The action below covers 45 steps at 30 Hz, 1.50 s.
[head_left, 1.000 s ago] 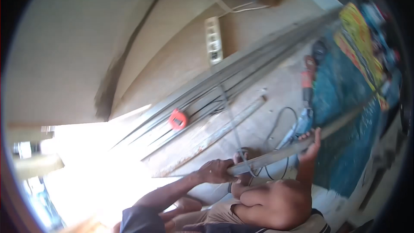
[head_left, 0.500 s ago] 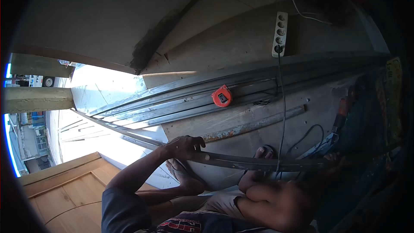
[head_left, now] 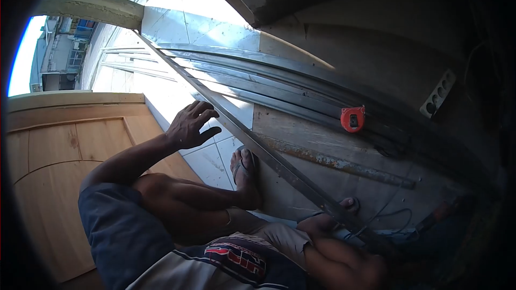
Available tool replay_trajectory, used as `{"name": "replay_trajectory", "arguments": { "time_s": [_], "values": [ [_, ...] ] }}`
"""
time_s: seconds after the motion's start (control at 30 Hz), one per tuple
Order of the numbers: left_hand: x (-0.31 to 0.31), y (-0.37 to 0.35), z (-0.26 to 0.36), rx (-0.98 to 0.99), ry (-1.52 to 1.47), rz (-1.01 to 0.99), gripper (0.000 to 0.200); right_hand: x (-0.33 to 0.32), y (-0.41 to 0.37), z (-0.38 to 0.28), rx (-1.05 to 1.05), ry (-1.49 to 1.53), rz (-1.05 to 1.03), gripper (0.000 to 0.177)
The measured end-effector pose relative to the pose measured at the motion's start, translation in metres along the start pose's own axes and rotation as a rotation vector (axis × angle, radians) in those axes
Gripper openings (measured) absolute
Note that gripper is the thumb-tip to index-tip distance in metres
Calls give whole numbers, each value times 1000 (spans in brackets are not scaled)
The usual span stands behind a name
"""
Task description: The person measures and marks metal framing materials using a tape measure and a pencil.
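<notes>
My left hand is raised with its fingers spread and curved, close beside a long metal bar, holding nothing. The bar slants from the bright opening at upper left, over my feet, into the shadow at lower right. My right hand is lost in the dark near the bar's lower end; I cannot tell what its fingers do. Past the bar, a red tape measure rests on several long metal profiles. A rusty metal length lies on the floor between those profiles and the bar.
A wooden panelled door lies to my left. At the right are a power strip and, in shadow, a tool with an orange part and a dark cable. A concrete post stands at upper left.
My left hand has come off the metal bar and opened. The view has swung left, so the bar slants more steeply and the tape measure sits further right. My right hand has gone into shadow.
</notes>
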State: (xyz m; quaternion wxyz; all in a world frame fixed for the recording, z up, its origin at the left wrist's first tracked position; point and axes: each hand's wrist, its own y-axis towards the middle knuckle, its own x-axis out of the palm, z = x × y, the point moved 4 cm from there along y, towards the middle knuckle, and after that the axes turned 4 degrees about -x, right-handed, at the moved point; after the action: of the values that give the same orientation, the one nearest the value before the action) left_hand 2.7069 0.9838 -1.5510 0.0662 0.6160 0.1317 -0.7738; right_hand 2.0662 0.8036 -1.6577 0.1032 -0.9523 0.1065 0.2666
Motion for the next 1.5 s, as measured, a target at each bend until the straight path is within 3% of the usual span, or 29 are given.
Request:
{"name": "replay_trajectory", "arguments": {
  "time_s": [0.1,0.2,0.33,0.5,0.6,0.63,0.7,0.73,0.77,0.83,0.93,0.97,1.03,1.1,1.23,1.33,1.37,1.43,1.5],
  "values": [
    [18,-72,-12,-319,-55,-79,30,11,33,-32,-124,-76,-43,51],
    [75,-159,-9,-761,-34,-464,34,75,106,-131,-449,-145,-72,49],
    [132,-259,20,-896,-57,-700,35,175,163,-277,-914,-146,-263,45],
    [113,-309,37,-953,-9,-767,36,267,102,-305,-1139,16,-729,45],
    [117,-275,26,-858,-23,-803,37,315,44,-308,-1275,111,-1007,39],
    [119,-258,12,-821,-37,-787,37,328,26,-309,-1219,55,-1154,36],
    [114,-288,7,-876,-63,-707,38,358,-4,-309,-1243,30,-1336,33],
    [119,-301,6,-928,-42,-514,33,370,-19,-312,-1281,9,-1408,31],
    [114,-306,9,-966,-13,-451,33,384,-31,-310,-1217,-25,-1483,29],
    [111,-326,14,-1027,26,-417,35,425,-45,-318,-1349,-68,-1618,29],
    [96,-330,23,-1070,21,-569,32,485,-77,-348,-1529,-139,-1631,29],
    [92,-333,28,-1086,36,-529,31,498,-91,-360,-1595,-183,-1611,29],
    [81,-342,40,-1081,30,-437,30,502,-118,-379,-1607,-117,-1690,30],
    [67,-347,41,-1111,-19,-489,30,499,-138,-388,-1594,-50,-1727,30],
    [67,-367,35,-1190,-98,-482,32,460,-150,-358,-1697,-232,-1802,31],
    [68,-388,35,-1395,-145,-174,34,432,-153,-305,-1592,-212,-1875,28],
    [73,-398,43,-1464,-132,28,34,426,-159,-288,-1544,-186,-1903,28],
    [88,-411,67,-1447,-79,488,34,406,-190,-269,-1649,-210,-1957,26],
    [111,-416,101,-1489,-140,726,34,358,-250,-265,-1831,-152,-2020,26]
  ]
}}
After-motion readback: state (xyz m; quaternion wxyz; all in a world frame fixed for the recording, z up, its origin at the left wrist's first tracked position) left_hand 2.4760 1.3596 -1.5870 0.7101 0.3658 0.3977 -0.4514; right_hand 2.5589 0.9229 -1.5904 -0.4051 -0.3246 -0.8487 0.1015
